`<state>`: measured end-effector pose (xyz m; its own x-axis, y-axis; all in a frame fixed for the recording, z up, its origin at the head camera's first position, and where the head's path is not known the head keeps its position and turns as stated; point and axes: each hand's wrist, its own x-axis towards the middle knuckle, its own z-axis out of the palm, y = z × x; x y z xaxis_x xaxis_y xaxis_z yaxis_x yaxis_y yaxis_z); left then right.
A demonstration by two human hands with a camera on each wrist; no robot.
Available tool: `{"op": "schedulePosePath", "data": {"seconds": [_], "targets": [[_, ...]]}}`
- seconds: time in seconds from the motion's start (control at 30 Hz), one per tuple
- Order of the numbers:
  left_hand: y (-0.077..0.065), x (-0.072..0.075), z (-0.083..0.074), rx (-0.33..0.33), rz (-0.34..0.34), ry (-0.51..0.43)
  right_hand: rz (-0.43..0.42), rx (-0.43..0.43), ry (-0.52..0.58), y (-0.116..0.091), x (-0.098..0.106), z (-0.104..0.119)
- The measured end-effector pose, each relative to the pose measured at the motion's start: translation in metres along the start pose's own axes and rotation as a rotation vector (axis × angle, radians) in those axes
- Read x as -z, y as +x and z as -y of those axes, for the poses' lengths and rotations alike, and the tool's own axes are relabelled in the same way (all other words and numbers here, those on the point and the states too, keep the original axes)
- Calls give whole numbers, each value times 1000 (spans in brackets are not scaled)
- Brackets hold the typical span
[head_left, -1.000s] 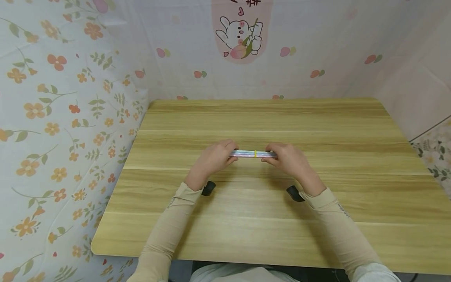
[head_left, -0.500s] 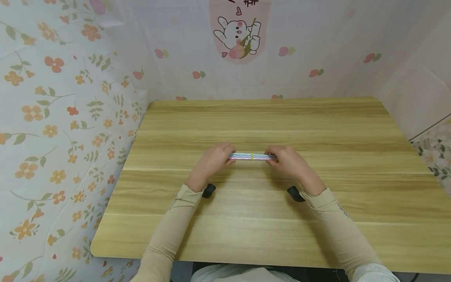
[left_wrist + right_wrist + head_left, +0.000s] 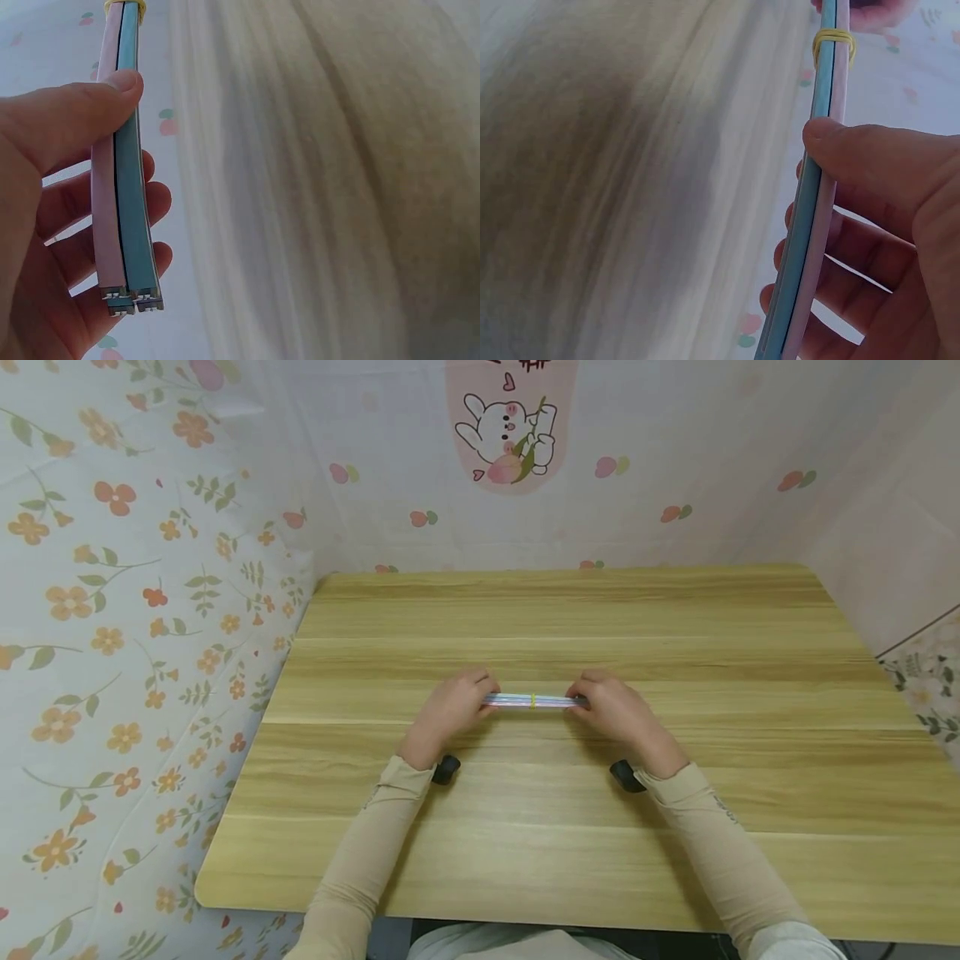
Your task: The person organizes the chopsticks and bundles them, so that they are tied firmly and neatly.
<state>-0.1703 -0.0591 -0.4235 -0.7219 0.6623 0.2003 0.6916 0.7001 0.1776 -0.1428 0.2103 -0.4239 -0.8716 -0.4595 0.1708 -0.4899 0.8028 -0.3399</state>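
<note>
A bundle of thin pink and blue strips spans the gap between my hands above the table. Around its middle runs a yellow rubber band. My left hand pinches the left end, thumb in front and fingers behind. Small metal pieces cap the strip ends in the left wrist view. My right hand holds the other end in the same way, its thumb across the blue strip. The right end's tip lies outside the right wrist view.
A wood-grain table stretches beneath both hands. Patterned cloth hangs behind it and floral cloth along the left. Black wrist devices sit under both forearms.
Both hands and the bundle have come slightly lower in the head view, toward the person. The grip at each end stays on the bundle.
</note>
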Motion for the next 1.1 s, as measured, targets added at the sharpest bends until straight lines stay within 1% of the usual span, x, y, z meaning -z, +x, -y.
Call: {"op": "schedulePosePath", "data": {"seconds": [0.23, 0.67, 0.87, 1.1], "targets": [[-1, -7, 2, 14, 26, -5, 36, -32, -27, -2, -6, -1], [-3, -12, 2, 34, 91, 41, 33, -18, -56, -2, -17, -3], [-4, -15, 1, 48, 120, 36, 41, -28, -50, -3, -20, -3], [-2, -15, 1, 53, 137, 44, 45, -37, -46, -1, -22, -5]]}}
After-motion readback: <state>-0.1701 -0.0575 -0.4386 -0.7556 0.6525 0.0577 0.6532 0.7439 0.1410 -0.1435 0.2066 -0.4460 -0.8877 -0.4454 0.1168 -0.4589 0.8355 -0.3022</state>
